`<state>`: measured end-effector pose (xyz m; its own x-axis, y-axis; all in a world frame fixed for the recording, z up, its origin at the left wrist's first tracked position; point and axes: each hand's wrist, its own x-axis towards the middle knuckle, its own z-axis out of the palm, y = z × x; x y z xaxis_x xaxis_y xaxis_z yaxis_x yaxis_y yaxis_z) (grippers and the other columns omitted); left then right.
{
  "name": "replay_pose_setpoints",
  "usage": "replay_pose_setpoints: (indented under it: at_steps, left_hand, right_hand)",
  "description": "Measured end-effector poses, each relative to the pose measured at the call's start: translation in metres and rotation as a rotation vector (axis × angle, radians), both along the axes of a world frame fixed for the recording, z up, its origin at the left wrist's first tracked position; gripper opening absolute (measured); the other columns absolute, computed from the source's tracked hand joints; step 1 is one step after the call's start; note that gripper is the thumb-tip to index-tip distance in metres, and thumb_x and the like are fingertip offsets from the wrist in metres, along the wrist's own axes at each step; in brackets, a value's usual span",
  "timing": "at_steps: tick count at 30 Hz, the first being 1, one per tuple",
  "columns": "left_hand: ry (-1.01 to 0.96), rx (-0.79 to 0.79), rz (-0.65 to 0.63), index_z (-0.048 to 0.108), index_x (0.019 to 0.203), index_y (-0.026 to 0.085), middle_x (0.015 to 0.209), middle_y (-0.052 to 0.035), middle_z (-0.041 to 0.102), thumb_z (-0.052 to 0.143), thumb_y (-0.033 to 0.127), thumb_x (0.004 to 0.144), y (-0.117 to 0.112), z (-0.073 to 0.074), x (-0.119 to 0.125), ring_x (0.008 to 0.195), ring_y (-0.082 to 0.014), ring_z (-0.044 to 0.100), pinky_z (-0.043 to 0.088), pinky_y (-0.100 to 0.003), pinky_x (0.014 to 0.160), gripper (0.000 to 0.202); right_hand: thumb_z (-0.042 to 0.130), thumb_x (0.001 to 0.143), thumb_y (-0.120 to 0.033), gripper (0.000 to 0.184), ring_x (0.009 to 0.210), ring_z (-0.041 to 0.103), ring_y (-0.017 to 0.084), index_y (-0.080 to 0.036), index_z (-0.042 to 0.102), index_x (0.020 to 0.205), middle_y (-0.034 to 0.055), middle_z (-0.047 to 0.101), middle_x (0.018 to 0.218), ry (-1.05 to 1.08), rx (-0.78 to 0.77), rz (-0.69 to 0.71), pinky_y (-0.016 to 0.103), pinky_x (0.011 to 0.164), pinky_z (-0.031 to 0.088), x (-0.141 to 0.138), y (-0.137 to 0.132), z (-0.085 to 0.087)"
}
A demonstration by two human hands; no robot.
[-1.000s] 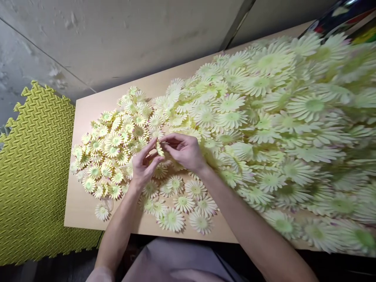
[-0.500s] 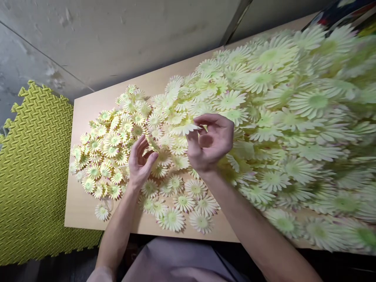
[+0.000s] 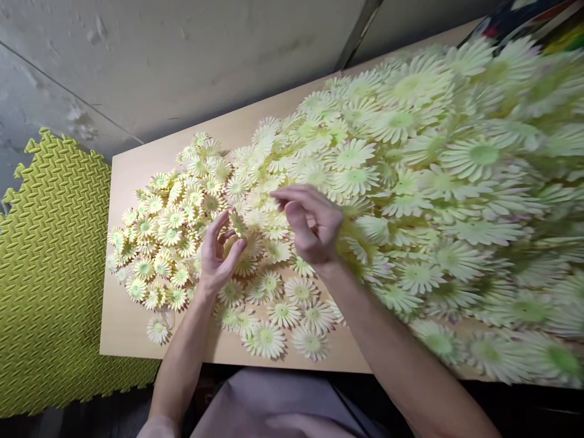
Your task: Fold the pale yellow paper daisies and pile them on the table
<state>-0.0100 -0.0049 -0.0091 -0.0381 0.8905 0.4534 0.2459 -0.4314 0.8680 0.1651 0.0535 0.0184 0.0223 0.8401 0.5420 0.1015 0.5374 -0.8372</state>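
My left hand (image 3: 219,252) is curved, with its thumb and fingers around a small artificial flower head (image 3: 238,224) that stands tilted, nearly edge-on. Beside it to the right, my right hand (image 3: 314,222) hovers over the flowers, slightly blurred. Its index finger reaches left, apart from the thumb, and no flower shows between them. To the left of my left hand lies a heap of small yellow-cream flower heads (image 3: 171,234). Under and beyond my right hand spread larger pale green-white flower heads (image 3: 356,176), some stacked over one another.
The flowers lie on a light wooden table (image 3: 125,331) set against a grey wall (image 3: 182,61). Yellow-green foam mats (image 3: 55,274) stand at the table's left end. Dark and coloured items (image 3: 506,24) sit at the far right corner.
My right hand has moved a little left, and the pale flower head at its fingertips no longer shows there. My left hand stays nearly in place with its small flower head.
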Motion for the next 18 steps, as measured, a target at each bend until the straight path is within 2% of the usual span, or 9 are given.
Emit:
replay_pose_setpoints:
  at_steps: [2, 4, 7, 10, 13, 16, 18]
  left_hand:
    - [0.049, -0.006, -0.030, 0.038, 0.145, 0.039, 0.144, -0.0087, 0.050, 0.061, 0.028, 0.092, 0.000, 0.001, 0.000, 0.131, -0.0232, 0.055, 0.059, -0.040, 0.101, 0.059]
    - [0.114, 0.009, -0.044, 0.038, 0.146, 0.037, 0.143, -0.0104, 0.050, 0.062, 0.026, 0.091, 0.000, 0.002, 0.000, 0.129, -0.0252, 0.056, 0.059, -0.045, 0.101, 0.061]
    - [0.255, 0.107, -0.060, 0.042, 0.145, 0.036, 0.140, -0.0100, 0.054, 0.064, 0.021, 0.088, 0.001, 0.007, -0.001, 0.133, -0.0275, 0.052, 0.054, -0.051, 0.107, 0.064]
    - [0.326, 0.170, -0.053, 0.041, 0.146, 0.037, 0.140, -0.0089, 0.055, 0.067, 0.018, 0.085, 0.003, 0.009, -0.002, 0.137, -0.0286, 0.047, 0.050, -0.056, 0.111, 0.068]
    - [0.271, 0.117, -0.052, 0.038, 0.148, 0.036, 0.146, -0.0102, 0.050, 0.070, 0.021, 0.083, 0.004, 0.009, -0.004, 0.139, -0.0301, 0.046, 0.053, -0.054, 0.107, 0.074]
    - [0.213, 0.053, -0.097, 0.036, 0.149, 0.037, 0.148, -0.0106, 0.048, 0.071, 0.024, 0.083, 0.003, 0.007, -0.006, 0.137, -0.0298, 0.050, 0.057, -0.051, 0.103, 0.076]
    - [0.210, 0.045, -0.115, 0.038, 0.149, 0.037, 0.146, -0.0104, 0.051, 0.074, 0.026, 0.081, 0.003, 0.007, -0.006, 0.135, -0.0295, 0.051, 0.056, -0.053, 0.105, 0.077]
  right_hand:
    - [0.056, 0.089, -0.059, 0.044, 0.087, 0.072, 0.025, -0.025, 0.073, 0.110, 0.0100, 0.074, 0.103, 0.006, -0.191, 0.233, 0.046, 0.075, 0.063, -0.001, 0.000, -0.001]
    - [0.066, 0.080, -0.064, 0.057, 0.087, 0.073, 0.025, -0.022, 0.071, 0.117, 0.0125, 0.074, 0.108, 0.012, -0.372, 0.453, 0.044, 0.074, 0.064, -0.003, 0.000, -0.001]
    - [0.083, 0.068, -0.053, 0.062, 0.089, 0.073, 0.024, -0.019, 0.071, 0.118, 0.0111, 0.075, 0.102, 0.049, -0.512, 0.646, 0.040, 0.078, 0.064, -0.006, -0.001, 0.000]
    - [0.088, 0.064, -0.043, 0.051, 0.083, 0.073, 0.021, -0.019, 0.075, 0.107, 0.0076, 0.076, 0.093, 0.169, -0.584, 0.662, 0.036, 0.075, 0.064, -0.009, -0.001, -0.002]
    - [0.090, 0.061, -0.038, 0.041, 0.078, 0.074, 0.020, -0.020, 0.078, 0.095, 0.0064, 0.077, 0.088, 0.269, -0.624, 0.599, 0.035, 0.072, 0.064, -0.009, 0.001, -0.007]
    - [0.090, 0.060, -0.036, 0.034, 0.074, 0.073, 0.019, -0.021, 0.079, 0.088, 0.0063, 0.078, 0.084, 0.251, -0.613, 0.571, 0.033, 0.067, 0.063, -0.007, 0.004, -0.011]
    - [0.091, 0.059, -0.035, 0.033, 0.069, 0.071, 0.017, -0.021, 0.080, 0.087, 0.0056, 0.077, 0.081, 0.225, -0.616, 0.589, 0.031, 0.063, 0.061, -0.006, 0.005, -0.012]
